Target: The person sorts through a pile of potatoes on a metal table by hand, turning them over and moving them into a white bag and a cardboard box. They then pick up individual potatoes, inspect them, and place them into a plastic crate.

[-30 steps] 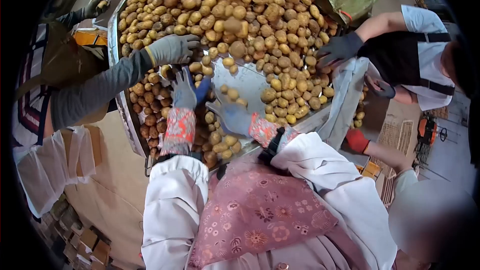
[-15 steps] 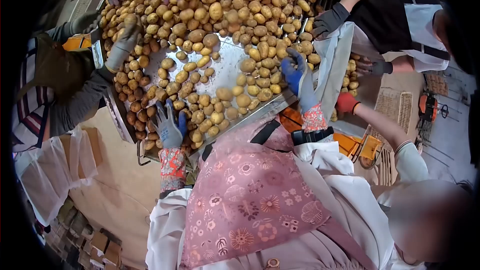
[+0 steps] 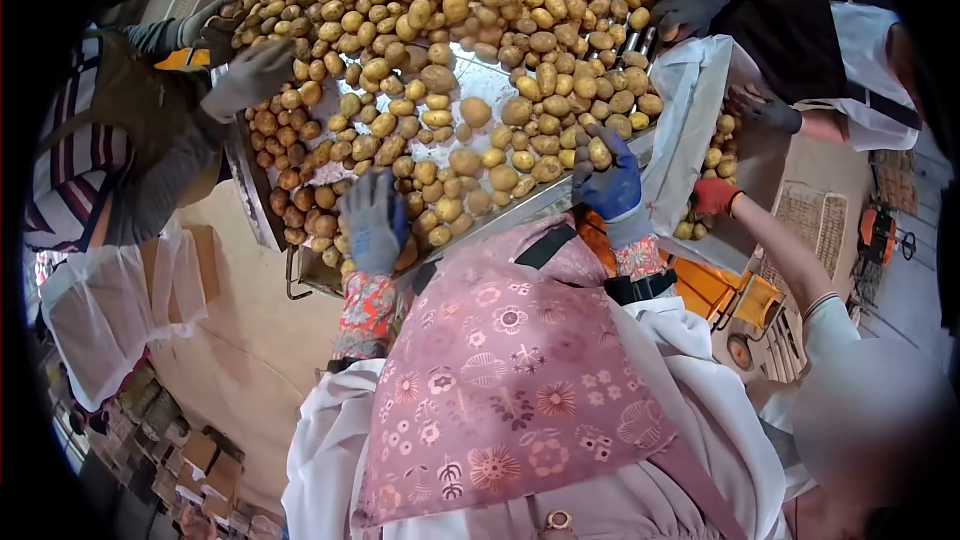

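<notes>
The right hand [image 3: 608, 183] curls closed around a potato [image 3: 599, 153] at the bench's [image 3: 497, 80] near right corner. The left hand [image 3: 372, 222] lies open and flat on potatoes [image 3: 440, 208] along the near edge.

We find potatoes [image 3: 450, 10] packed almost everywhere on the desk [image 3: 503, 83]; only a small bare patch of metal near its middle is free. Between our left hand [image 3: 373, 222] and our right hand [image 3: 607, 180] the near edge is crowded too. A co-worker's grey glove [image 3: 250, 75] blocks the left side; a white bag [image 3: 690, 100] and a red glove [image 3: 715, 196] close the right.
</notes>
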{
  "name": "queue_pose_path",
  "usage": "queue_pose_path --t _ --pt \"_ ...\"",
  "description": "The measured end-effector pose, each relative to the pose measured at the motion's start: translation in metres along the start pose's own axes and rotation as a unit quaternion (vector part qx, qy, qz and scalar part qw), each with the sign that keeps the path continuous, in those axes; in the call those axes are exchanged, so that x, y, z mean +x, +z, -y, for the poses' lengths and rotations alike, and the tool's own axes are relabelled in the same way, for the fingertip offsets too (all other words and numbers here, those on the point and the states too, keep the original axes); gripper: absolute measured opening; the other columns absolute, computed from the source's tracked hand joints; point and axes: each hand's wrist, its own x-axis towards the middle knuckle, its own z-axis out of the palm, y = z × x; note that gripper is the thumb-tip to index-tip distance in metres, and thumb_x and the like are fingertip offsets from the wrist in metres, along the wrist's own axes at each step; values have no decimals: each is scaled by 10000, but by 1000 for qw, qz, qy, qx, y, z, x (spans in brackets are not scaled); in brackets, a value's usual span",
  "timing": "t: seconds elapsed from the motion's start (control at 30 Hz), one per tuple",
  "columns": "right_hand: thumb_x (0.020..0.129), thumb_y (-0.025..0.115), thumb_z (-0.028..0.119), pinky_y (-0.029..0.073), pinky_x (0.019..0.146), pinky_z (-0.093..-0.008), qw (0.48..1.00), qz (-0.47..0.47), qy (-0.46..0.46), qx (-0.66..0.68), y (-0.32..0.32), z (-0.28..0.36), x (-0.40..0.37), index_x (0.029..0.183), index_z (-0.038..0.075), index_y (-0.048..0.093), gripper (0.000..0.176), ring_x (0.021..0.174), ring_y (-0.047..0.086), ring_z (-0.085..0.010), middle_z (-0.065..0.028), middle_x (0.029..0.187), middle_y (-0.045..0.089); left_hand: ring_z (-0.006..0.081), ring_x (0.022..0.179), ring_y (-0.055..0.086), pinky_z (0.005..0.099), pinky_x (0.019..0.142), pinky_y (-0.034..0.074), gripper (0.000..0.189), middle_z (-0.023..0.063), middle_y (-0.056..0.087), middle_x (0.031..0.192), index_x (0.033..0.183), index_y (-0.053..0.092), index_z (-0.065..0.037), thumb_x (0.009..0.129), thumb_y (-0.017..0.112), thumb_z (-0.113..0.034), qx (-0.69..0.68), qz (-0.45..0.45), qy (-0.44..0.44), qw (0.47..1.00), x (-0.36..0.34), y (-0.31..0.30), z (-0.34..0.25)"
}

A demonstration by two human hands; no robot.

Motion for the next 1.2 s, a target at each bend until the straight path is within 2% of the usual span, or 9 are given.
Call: queue_pose_path --t 0.1,0.17,0.2,0.3,0.4,0.53,0.7,0.93,1.2 --pt "988 581 179 544 760 -249 997 74 -21 -4 9 -14 5 1234 44 534 284 981 636 -154 -72 1097 636 387 1246 468 485 1094 348 470 170 494 1407 1313 562 -78 844 566 -111 -138 50 124 981 19 23 -25" --pt "995 546 146 571 859 -338 663 53 -392 -636 36 -38 1 1241 34 510 273 1030 661 -218 -137 1153 639 414 1283 469 476 1099 374 468 172 427 1495 1369 553 -133 919 579 -260 -132 222 147 955 26 42 -54" --pt "995 546 146 571 859 -338 662 52 -393 -636 36 -40 0 1241 34 510 273 1030 661 -218 -137 1153 639 426 1349 408 489 1120 355 480 166 386 1530 1382 549 -158 936 570 -333 -93 199 167 961 26 45 -58" --pt "830 784 69 513 948 -323 967 19 -114 -229 30 -43 5 1283 15 462 558 1118 607 -185 -98 1193 631 430 1394 354 494 1134 344 490 164 370 1544 1378 551 -148 936 574 -358 -64 197 163 965 26 48 -54" --pt "1020 509 356 488 1019 -510 828 119 -197 -512 15 -44 9 1319 43 424 441 1272 498 -368 -186 1299 522 414 1405 349 508 1101 375 492 115 327 1582 1377 547 -148 935 563 -361 -80 173 166 968 15 56 -40" --pt "1008 503 441 471 1034 -528 993 32 53 100 37 -34 3 1351 81 467 498 1286 486 -394 -190 1388 479 418 1392 374 514 1091 385 528 149 358 1559 1412 517 -160 912 582 -315 -80 138 171 972 3 50 -35" --pt "1027 453 411 451 1055 -492 992 53 68 97 43 -37 2 1364 116 479 449 1299 505 -338 -158 1396 511 407 1400 363 517 1096 381 590 156 345 1562 1458 475 -187 885 590 -271 -77 123 171 975 -1 50 -33" --pt "1043 442 281 314 571 -230 988 78 82 109 24 -37 9 1386 98 486 391 618 349 -76 -46 988 577 398 1414 338 519 1098 371 587 164 349 1554 1456 474 -169 888 601 -248 -76 136 165 974 -2 48 -34" --pt "1013 536 262 509 997 -434 995 44 -70 62 22 -14 -6 1384 144 482 393 1173 580 -288 -119 1357 544 395 1381 379 513 1140 281 582 196 412 1500 1471 453 -136 936 568 -337 -95 129 161 974 -12 36 -23"
